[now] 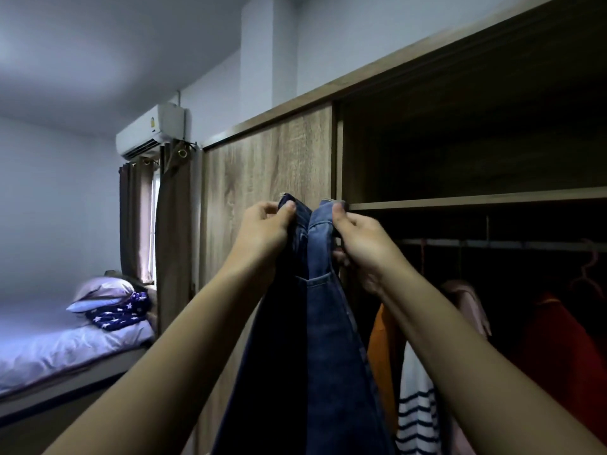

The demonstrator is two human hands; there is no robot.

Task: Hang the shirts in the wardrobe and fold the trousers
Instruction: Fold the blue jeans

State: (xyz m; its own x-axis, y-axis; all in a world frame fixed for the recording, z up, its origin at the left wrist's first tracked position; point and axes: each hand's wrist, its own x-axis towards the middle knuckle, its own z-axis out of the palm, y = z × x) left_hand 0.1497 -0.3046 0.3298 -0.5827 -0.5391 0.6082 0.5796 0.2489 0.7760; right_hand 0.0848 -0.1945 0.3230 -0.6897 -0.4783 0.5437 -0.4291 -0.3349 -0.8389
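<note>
Over on the far left there's a bed (49, 353) with pale lilac sheets, a pillow (98, 290) at its head and a folded navy cloth with white stars (120, 311) sitting just beside the pillow. Above that, high on the wall, is a white air conditioner (152, 131), with brown curtains (170, 238) hanging right under it and a sliver of daylight between them. Then comes the wardrobe (269, 165), wood grain, with its left door panel closed and the right part open and pretty dark inside. Both arms are stretched up in front of it, holding a pair of blue jeans (328, 339) by the waistband, up around the level of the wardrobe's inner shelf (476, 200). The left hand (262, 229) has its fingers closed tight on the left end of the waistband, thumb pressed on top of the denim. The right hand (359, 239) is pinching the other end the same way, thumb on top, the rest of the fingers curled behind the fabric. The two hands are close together, so the jeans look folded lengthwise, darker half on the left, lighter half with a back pocket on the right, legs hanging straight down out of view. Further right, under the shelf, a rail (509, 245) carries hangers with an orange shirt (382, 356), a white top with navy stripes (417, 418), something pale pink (466, 300) and a red shirt (565, 356), all hanging just behind the right forearm.
</note>
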